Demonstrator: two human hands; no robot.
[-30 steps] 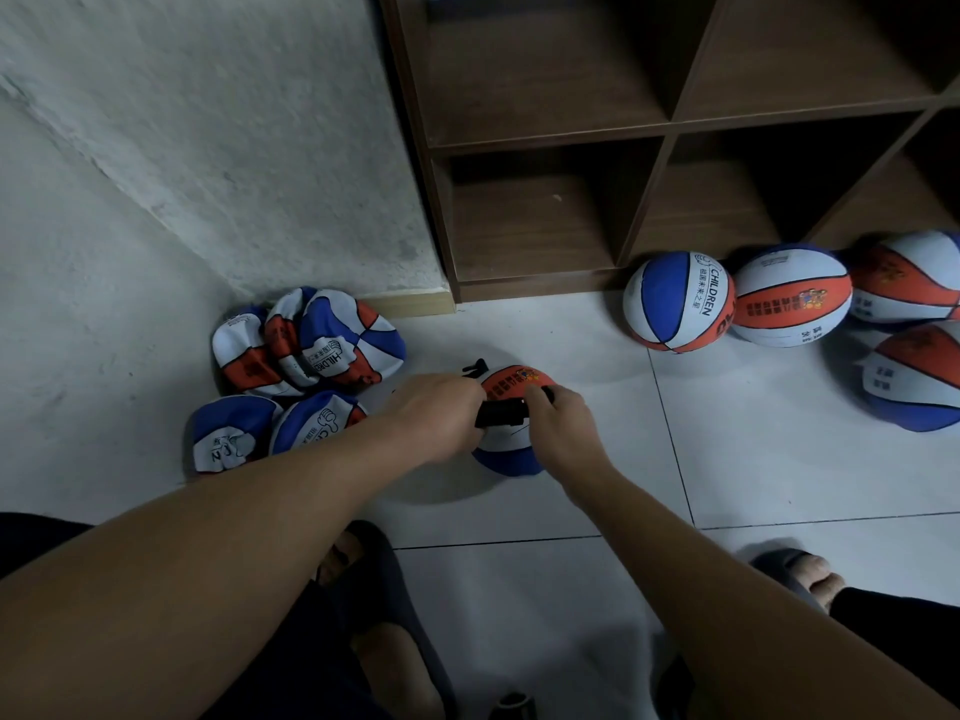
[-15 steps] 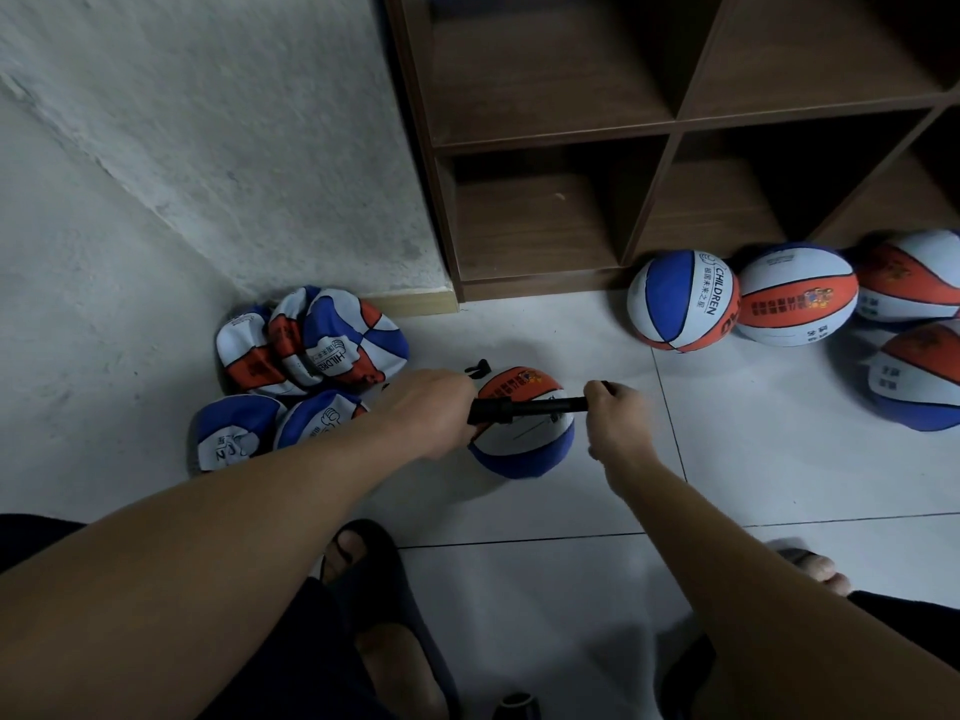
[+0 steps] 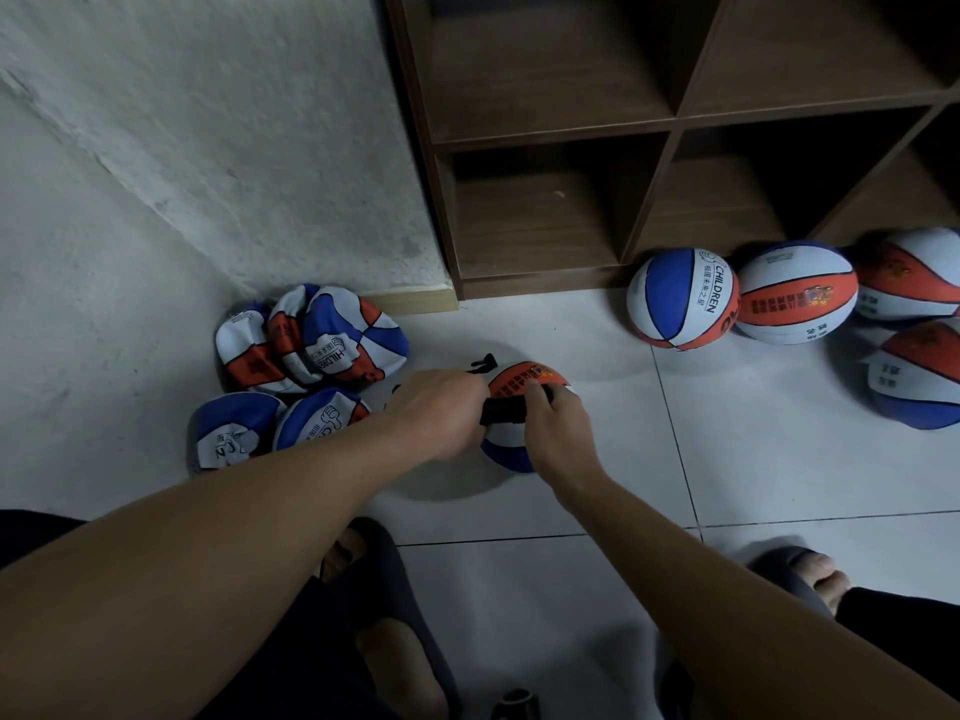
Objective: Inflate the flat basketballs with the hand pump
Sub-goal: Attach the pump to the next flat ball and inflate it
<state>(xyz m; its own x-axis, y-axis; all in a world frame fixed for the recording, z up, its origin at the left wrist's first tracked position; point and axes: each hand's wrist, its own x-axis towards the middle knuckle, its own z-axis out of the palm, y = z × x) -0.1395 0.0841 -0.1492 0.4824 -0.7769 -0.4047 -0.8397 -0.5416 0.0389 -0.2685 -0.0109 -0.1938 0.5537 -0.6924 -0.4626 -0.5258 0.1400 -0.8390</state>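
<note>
A small orange, white and blue basketball (image 3: pixel 519 379) sits on the tiled floor just ahead of me. Across its top lies a black hand pump (image 3: pixel 503 411). My left hand (image 3: pixel 441 407) grips the pump's barrel on the left side. My right hand (image 3: pixel 558 431) grips the pump's handle, pushed in close against the barrel. A black piece of the pump (image 3: pixel 484 364) sticks up behind my left hand. Several flat, crumpled basketballs (image 3: pixel 311 345) are piled against the wall to the left.
Several round, inflated basketballs (image 3: pixel 683 298) rest on the floor at the right, in front of a brown wooden cubby shelf (image 3: pixel 670 122). A rough grey wall (image 3: pixel 208 148) runs along the left. My feet in dark slippers (image 3: pixel 395 605) are near the bottom.
Half a second ago my right hand had the handle pulled out to the right; it has since pushed the handle back in against the barrel. My left hand stayed put.
</note>
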